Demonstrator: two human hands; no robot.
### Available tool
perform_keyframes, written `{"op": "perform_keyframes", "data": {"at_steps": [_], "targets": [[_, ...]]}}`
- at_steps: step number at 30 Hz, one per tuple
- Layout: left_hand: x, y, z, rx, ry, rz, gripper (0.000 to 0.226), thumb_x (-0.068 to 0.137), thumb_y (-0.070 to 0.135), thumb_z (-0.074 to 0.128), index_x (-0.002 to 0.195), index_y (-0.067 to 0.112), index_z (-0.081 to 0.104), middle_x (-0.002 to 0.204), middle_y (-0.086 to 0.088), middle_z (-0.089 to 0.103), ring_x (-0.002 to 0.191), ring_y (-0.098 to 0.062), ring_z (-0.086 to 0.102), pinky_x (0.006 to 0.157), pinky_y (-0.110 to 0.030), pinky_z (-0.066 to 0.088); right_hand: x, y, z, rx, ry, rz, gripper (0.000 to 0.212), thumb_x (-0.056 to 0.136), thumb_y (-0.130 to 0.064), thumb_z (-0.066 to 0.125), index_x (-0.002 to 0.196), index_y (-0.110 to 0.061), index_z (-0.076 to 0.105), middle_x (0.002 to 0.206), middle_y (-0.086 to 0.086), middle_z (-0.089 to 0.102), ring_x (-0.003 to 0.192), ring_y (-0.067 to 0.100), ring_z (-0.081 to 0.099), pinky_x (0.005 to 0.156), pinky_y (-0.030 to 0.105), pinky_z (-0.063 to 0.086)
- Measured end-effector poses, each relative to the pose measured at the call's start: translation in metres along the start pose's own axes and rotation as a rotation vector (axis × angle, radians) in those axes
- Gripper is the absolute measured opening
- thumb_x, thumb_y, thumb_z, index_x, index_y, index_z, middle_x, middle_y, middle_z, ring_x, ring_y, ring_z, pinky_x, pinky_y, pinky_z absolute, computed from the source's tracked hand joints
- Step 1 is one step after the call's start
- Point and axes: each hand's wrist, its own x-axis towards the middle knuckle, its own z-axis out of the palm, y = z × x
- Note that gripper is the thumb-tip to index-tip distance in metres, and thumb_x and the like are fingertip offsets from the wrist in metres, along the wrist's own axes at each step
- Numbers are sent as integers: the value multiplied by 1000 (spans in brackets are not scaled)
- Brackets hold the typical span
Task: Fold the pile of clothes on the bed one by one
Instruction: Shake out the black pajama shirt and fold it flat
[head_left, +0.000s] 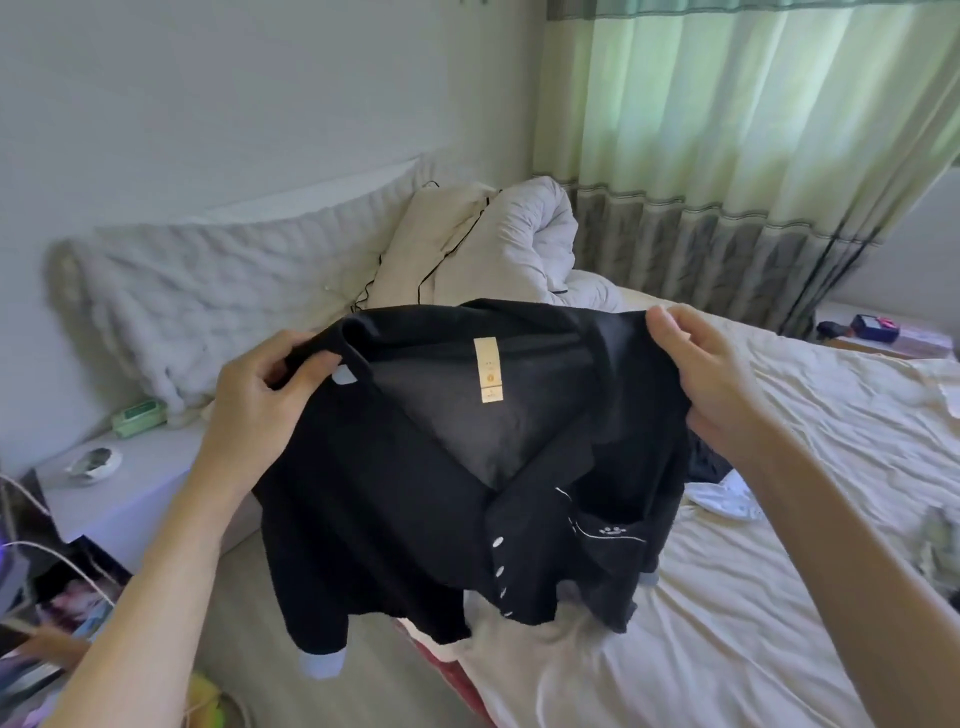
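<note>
shirt above bed edge | quilt behind | nightstand left

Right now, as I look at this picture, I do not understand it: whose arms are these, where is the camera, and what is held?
There is no machine here. A person wears one camera on the head, looking forward and down, so you see that person's own arms. The left hand and the right hand each grip a shoulder of a black button-up shirt with white buttons, holding it up above the bed. On the bed lie a rolled white duvet and a white garment. Green curtains hang behind.
</note>
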Motion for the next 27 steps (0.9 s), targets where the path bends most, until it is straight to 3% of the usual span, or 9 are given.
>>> {"op": "perform_keyframes", "data": {"at_steps": [2,5,8,12,15,18,21,24,27], "targets": [[1,3,-11,-71,10,-4,35,90,16,60,73,46,66,65,20,63,59,5,55,54,-4,38,-3,-8,4,46,-61,12,28,91,-34,57,64,-27,61,57,-7,57,52,6,55,47,18,45],[0,-5,-26,-105,-30,-72,34,90,12,59,73,39,68,62,15,61,58,-1,53,57,-13,41,-8,-8,8,90,-261,172,7,78,-32,66,75,-28,70,66,-1,65,60,10,64,50,19,50],[-7,-15,-39,-189,-82,-138,36,91,5,55,76,34,71,68,17,67,64,2,59,60,-9,45,-11,11,14,149,-371,325,20,74,-30,65,91,-31,76,87,3,74,80,15,71,62,25,56],[-13,-16,-55,-423,-40,-224,43,93,6,48,75,35,75,68,16,68,62,1,61,58,-10,48,-13,24,34,192,-466,359,26,72,-38,67,94,-29,77,99,1,74,91,15,70,69,25,56],[-9,-11,-66,-294,-33,-147,43,92,6,52,77,40,74,72,18,69,67,3,62,62,-9,47,-15,32,50,43,-537,301,30,71,-40,72,94,-22,77,98,3,74,93,14,69,73,21,54],[-4,-1,-73,-147,-71,-66,47,91,5,56,76,46,72,75,21,70,72,6,63,66,-6,47,-19,42,67,-208,-518,156,14,77,-33,71,90,-34,77,97,-8,74,94,6,68,80,14,51],[-4,12,-72,-112,-119,-21,45,90,6,56,76,46,71,76,19,70,73,4,63,67,-7,47,-21,59,81,-405,-479,96,23,86,-18,68,85,-41,74,84,-7,74,83,9,68,80,16,51],[-3,25,-66,-93,-192,-12,34,90,12,58,80,42,72,79,15,71,73,0,65,66,-10,48,-31,70,98,-134,-464,151,24,91,-8,60,88,-29,72,61,0,54,61,19,53,63,25,46],[-2,35,-62,-63,-191,-33,23,90,17,60,82,34,72,79,9,71,73,-5,66,67,-13,50,-38,74,115,102,-432,154,37,91,2,53,76,-23,76,71,1,63,75,21,59,71,28,48]]}}
